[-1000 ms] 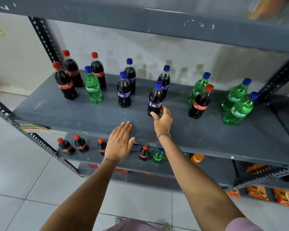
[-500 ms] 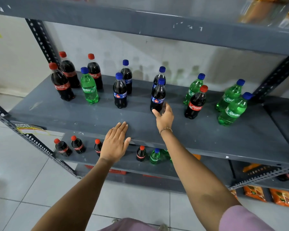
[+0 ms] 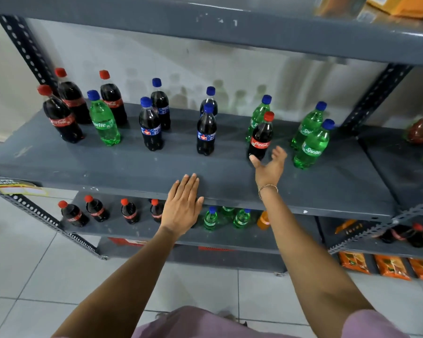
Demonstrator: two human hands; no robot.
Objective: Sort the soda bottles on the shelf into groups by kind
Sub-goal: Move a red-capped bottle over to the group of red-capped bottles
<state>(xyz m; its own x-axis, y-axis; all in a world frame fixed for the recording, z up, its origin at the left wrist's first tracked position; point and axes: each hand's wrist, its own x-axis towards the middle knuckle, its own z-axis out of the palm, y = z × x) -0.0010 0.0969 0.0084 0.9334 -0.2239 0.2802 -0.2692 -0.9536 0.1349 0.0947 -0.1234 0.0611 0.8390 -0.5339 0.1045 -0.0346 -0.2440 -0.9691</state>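
On the grey shelf (image 3: 108, 167) stand three red-capped Coca-Cola bottles (image 3: 61, 118) at the left with a green Sprite bottle (image 3: 104, 123) among them. Several blue-capped dark cola bottles (image 3: 150, 128) fill the middle, the nearest (image 3: 206, 132) standing free. To the right a lone Coca-Cola bottle (image 3: 260, 139) stands in front of a Sprite, with two more Sprite bottles (image 3: 311, 147) further right. My right hand (image 3: 269, 167) is open, fingers spread, thumb by the base of that lone Coca-Cola bottle. My left hand (image 3: 183, 203) lies flat and open on the shelf's front edge.
The lower shelf (image 3: 156, 232) holds small Coca-Cola, Sprite and orange bottles. Orange snack packets (image 3: 391, 267) lie at the bottom right. An upper shelf (image 3: 230, 28) hangs overhead, and a slotted upright (image 3: 374, 96) stands at the right rear. Another bay with bottles adjoins on the right.
My right hand has let go of the blue-capped cola bottle, left next to the others in the middle, and moved right to the lone Coca-Cola bottle. The left hand stays put.
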